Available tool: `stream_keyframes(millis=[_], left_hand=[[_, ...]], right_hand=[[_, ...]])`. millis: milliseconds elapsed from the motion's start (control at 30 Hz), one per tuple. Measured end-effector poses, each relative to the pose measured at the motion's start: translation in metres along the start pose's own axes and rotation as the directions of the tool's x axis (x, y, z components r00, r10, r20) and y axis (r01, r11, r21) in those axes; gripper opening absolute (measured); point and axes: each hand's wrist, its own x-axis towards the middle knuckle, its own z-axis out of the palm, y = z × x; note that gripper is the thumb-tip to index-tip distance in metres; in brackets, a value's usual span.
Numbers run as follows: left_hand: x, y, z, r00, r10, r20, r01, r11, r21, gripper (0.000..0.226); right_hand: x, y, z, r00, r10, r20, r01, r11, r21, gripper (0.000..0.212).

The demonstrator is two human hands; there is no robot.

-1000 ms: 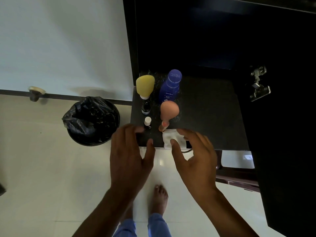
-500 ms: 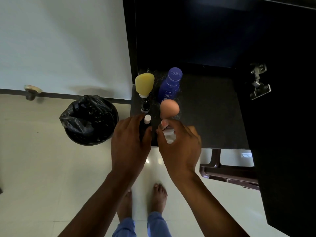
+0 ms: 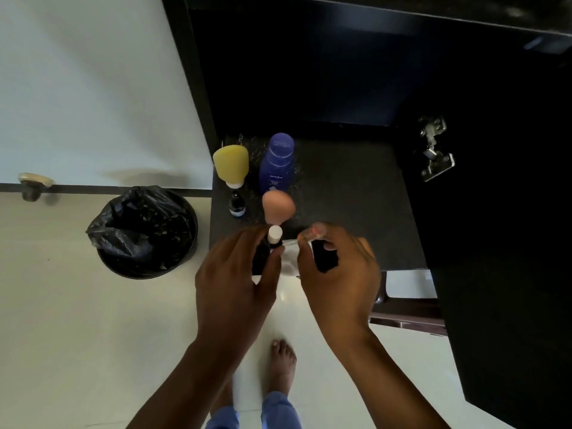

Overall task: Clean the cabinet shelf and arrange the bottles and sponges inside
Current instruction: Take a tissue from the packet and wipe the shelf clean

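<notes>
right now, from the head view, i have both hands low at the front edge of the dark cabinet shelf [image 3: 346, 193], middle of the frame. my left hand [image 3: 235, 274] curls round a small dark bottle with a white cap [image 3: 275, 235], lifted just off the shelf front. my right hand [image 3: 337, 274] grips another dark object [image 3: 323, 258], probably a second small bottle, though i cannot tell for sure. between the hands a white cloth [image 3: 289, 258] lies on the shelf edge.

behind, toward the upper middle, the blue lotion bottle [image 3: 277, 164] stands beside the yellow sponge [image 3: 231, 164]; a tiny dark bottle [image 3: 236, 204] sits in front of the yellow one, and the peach sponge [image 3: 278, 207] stands just beyond my left fingers. a black-lined bin [image 3: 145, 232] sits on the floor at left.

i judge this as the arranging step, small bottles in hand, with wiping perhaps unfinished as the cloth is out. next i'd set each bottle upright near the back group, placing gently so the top-heavy peach sponge close by doesn't tip.
</notes>
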Motion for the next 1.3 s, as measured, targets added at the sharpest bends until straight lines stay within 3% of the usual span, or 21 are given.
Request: stream_keyframes(millis=[267,533,1300], left_hand=[[0.017,0.055,0.054,0.995,0.041,0.093,-0.028,0.990,-0.141,0.023],[0.090,0.079,0.125,0.999,0.043,0.028,-0.042,0.998,-0.053,0.026],[0.147,0.065,0.176,0.999,-0.038,-0.025,0.038,0.999,0.016,0.021]], right_hand=[[0.069,0.047,-0.016,0.990,0.119,-0.072,-0.115,0.992,0.057,0.013],[0.149,0.062,-0.007,0.981,0.157,-0.114,-0.148,0.985,0.087,0.007],[0.180,0.081,0.020,0.992,0.035,-0.119,-0.033,0.999,0.020,0.012]])
